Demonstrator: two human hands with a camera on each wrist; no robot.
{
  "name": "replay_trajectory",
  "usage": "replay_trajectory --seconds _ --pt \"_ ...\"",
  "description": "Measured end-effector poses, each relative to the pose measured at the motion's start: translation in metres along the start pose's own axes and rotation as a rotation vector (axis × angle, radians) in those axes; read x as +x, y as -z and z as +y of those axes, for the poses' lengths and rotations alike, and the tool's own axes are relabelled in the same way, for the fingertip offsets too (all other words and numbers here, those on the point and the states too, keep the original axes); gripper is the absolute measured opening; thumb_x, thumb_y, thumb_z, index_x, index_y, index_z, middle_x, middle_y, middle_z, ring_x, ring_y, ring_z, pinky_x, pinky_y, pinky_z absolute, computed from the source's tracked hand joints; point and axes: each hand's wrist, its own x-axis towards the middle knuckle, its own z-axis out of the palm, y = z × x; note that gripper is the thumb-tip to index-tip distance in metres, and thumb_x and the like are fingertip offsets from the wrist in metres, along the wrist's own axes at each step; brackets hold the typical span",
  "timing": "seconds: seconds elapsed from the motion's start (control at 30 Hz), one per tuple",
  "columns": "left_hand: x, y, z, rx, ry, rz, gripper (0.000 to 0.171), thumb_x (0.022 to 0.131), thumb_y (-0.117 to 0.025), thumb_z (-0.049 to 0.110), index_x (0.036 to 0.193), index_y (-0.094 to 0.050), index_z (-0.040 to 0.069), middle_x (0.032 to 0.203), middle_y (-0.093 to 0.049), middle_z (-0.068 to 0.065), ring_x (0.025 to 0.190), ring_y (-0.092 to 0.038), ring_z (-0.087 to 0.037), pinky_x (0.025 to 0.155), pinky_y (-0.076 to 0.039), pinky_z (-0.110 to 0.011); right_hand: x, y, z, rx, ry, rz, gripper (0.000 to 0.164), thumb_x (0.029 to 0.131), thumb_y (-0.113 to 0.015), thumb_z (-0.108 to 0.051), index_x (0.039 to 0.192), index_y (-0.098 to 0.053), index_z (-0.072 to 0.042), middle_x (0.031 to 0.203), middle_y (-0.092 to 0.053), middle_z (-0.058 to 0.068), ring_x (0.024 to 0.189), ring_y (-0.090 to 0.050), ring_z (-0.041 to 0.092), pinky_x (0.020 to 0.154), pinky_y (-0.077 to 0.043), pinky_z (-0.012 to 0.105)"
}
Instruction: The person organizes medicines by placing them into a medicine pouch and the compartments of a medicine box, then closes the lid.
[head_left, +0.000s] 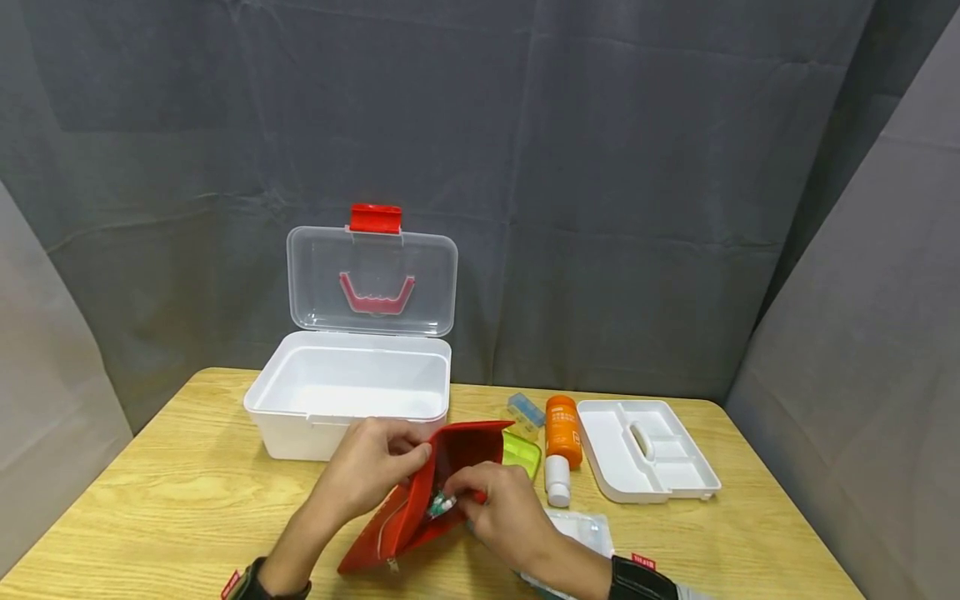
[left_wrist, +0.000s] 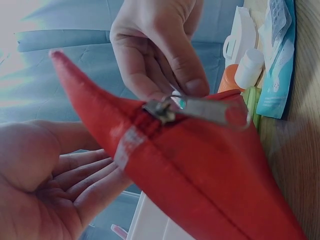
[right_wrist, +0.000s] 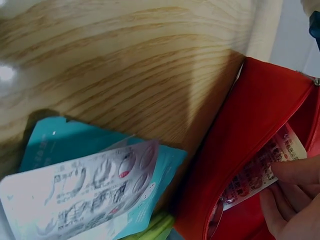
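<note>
A red zip pouch (head_left: pixel 380 533) stands tilted over the table with its mouth spread wide. My left hand (head_left: pixel 372 467) grips the pouch's upper edge, thumb on the near side. My right hand (head_left: pixel 513 517) reaches into the opening and pinches a printed blister pack (right_wrist: pixel 252 175) between thumb and fingers. Part of that pack is hidden inside the pouch. In the left wrist view, the metal zip pull (left_wrist: pixel 215 111) hangs at the pouch's end. Beside the right hand, a silver blister pack (right_wrist: pixel 82 190) lies on a teal packet (right_wrist: pixel 52 140).
Behind the pouch stands an open white box (head_left: pixel 281 429) with a clear lid (head_left: pixel 315 275) and red latch (head_left: pixel 375 218). An orange bottle (head_left: pixel 563 429), a small pill organizer (head_left: pixel 527 410), a lime-green case (head_left: pixel 521 454) and a white divided tray (head_left: pixel 607 442) lie to the right.
</note>
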Motion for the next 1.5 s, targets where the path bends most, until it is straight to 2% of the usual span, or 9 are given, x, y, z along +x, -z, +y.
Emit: replay_trajectory --seconds 0.27,0.6,0.97,1.33,1.5 --pt "0.0003 0.0012 -0.0011 -0.003 0.010 0.004 0.008 0.088 -0.070 0.007 0.088 -0.078 0.008 0.078 -0.076 0.000 0.070 -0.069 -0.006 0.062 -0.056 -0.022 -0.0012 -0.0032 -0.0052 0.008 0.007 -0.061 0.022 0.078 -0.077 0.008 0.083 -0.080 -0.013 0.082 -0.075 -0.006 0.084 -0.066 0.002 0.076 -0.056 0.020" --pt "0.0009 0.0020 -0.0020 0.024 -0.008 0.009 0.008 0.089 -0.071 0.008 0.085 -0.078 0.009 0.078 -0.075 0.002 0.072 -0.069 -0.005 0.065 -0.056 -0.021 -0.0038 -0.0069 -0.0047 0.013 0.029 -0.065 0.027 0.075 -0.075 0.010 0.083 -0.081 -0.015 0.081 -0.076 -0.007 0.082 -0.065 0.001 0.073 -0.054 0.016" --pt "0.0009 0.0020 -0.0025 0.022 -0.011 0.009 0.008 0.088 -0.071 0.007 0.085 -0.077 0.009 0.077 -0.075 0.002 0.071 -0.070 -0.005 0.064 -0.056 -0.021 -0.0063 -0.0065 -0.0056 0.051 0.004 -0.124 0.028 0.076 -0.074 0.011 0.087 -0.082 -0.013 0.086 -0.078 -0.006 0.087 -0.068 0.003 0.077 -0.056 0.019" --pt "0.0011 0.0017 -0.0025 0.019 -0.006 0.010 0.008 0.087 -0.070 0.007 0.086 -0.078 0.009 0.078 -0.075 0.002 0.071 -0.069 -0.005 0.063 -0.056 -0.021 -0.0072 -0.0042 -0.0042 0.056 -0.043 -0.134 0.028 0.078 -0.074 0.007 0.091 -0.083 -0.015 0.089 -0.077 -0.010 0.091 -0.067 0.002 0.083 -0.056 0.022" --pt "0.0007 0.0021 -0.0023 0.015 -0.008 0.009 0.008 0.088 -0.070 0.007 0.087 -0.078 0.009 0.078 -0.075 0.002 0.071 -0.070 -0.006 0.064 -0.056 -0.021 -0.0061 0.0003 -0.0041 0.044 -0.081 -0.136 0.024 0.080 -0.075 0.005 0.091 -0.083 -0.015 0.088 -0.077 -0.006 0.089 -0.067 0.005 0.082 -0.057 0.024"
